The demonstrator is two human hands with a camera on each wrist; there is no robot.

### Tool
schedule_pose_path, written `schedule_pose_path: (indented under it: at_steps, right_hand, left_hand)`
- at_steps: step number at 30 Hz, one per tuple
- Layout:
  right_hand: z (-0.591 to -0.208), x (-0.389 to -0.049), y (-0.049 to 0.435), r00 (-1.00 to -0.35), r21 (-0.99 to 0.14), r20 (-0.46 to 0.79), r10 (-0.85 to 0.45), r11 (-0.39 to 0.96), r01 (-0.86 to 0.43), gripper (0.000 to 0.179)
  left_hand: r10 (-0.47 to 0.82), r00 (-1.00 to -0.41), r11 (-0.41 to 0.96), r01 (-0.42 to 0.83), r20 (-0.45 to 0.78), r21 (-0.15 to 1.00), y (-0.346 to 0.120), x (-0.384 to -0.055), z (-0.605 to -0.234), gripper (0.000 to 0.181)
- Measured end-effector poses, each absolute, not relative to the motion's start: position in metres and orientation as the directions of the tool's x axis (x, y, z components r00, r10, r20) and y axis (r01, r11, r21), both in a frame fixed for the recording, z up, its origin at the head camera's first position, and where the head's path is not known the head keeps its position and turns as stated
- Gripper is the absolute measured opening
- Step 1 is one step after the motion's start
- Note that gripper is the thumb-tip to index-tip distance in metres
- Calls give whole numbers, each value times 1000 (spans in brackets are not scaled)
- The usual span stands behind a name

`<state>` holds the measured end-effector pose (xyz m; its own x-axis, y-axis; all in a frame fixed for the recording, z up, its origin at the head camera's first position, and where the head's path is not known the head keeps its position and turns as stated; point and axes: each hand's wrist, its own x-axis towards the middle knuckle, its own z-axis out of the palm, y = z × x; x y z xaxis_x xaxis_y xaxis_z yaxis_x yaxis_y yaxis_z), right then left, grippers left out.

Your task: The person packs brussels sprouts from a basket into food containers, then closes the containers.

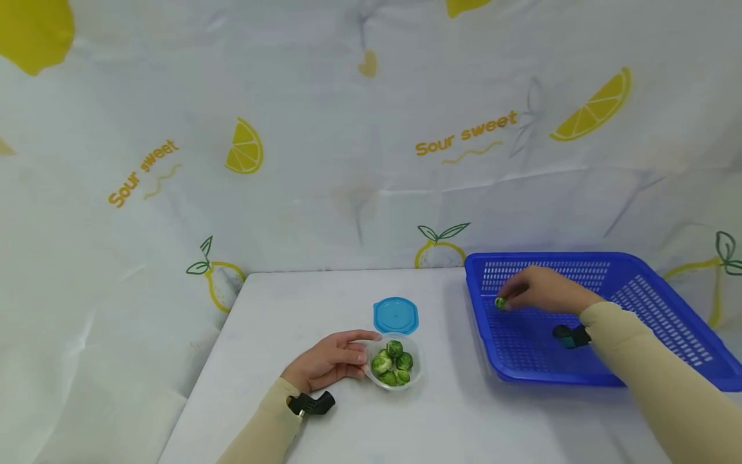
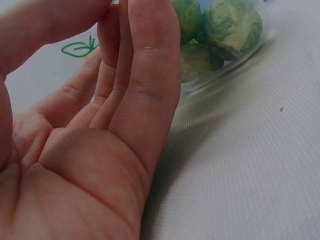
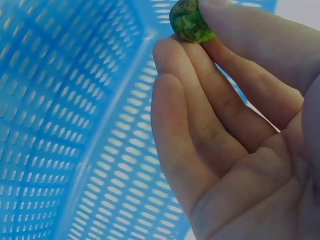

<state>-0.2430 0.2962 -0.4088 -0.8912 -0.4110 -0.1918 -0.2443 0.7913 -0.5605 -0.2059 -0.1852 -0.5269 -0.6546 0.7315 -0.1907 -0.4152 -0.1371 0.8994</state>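
In the head view my left hand [image 1: 327, 361] holds the left side of a small clear plastic container [image 1: 420, 370], its fingers at the rim. Several green Brussels sprouts [image 1: 382, 363] sit in this container; the left wrist view shows some sprouts [image 2: 232, 27] just beyond my fingers. Over the left part of a blue perforated basket [image 1: 580, 385], my right hand [image 1: 542, 291] pinches one small Brussels sprout [image 3: 191, 22] between thumb and fingertips. The basket's slotted walls [image 3: 60, 100] lie below and beside that hand in the right wrist view.
A light blue lid [image 1: 396, 315] lies flat on the white table [image 1: 313, 303], right behind the container. The basket occupies the table's right side. Behind the table hangs a white sheet [image 1: 324, 129] printed with lemons.
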Motion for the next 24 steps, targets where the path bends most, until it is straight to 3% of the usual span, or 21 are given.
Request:
schedule_pose_path:
  at_steps: [11,17,24]
  right_hand:
    - [-379,-214,285,-908,-559,-140,-395,788,-257,29]
    - [-368,-205,249,-893,-534,-57,-446,769,-350,26]
    - [-369,-198,197,-883,-591,-65,-465,731,-341,23]
  left_hand:
    - [728,-659,-135,-410,-191,902,-187,-204,-525,63]
    - [716,-669,-133,-412,-199,902,-189,-204,-525,61]
    - [695,-683,-115,-413,-224,903,-185,-204,-523,61]
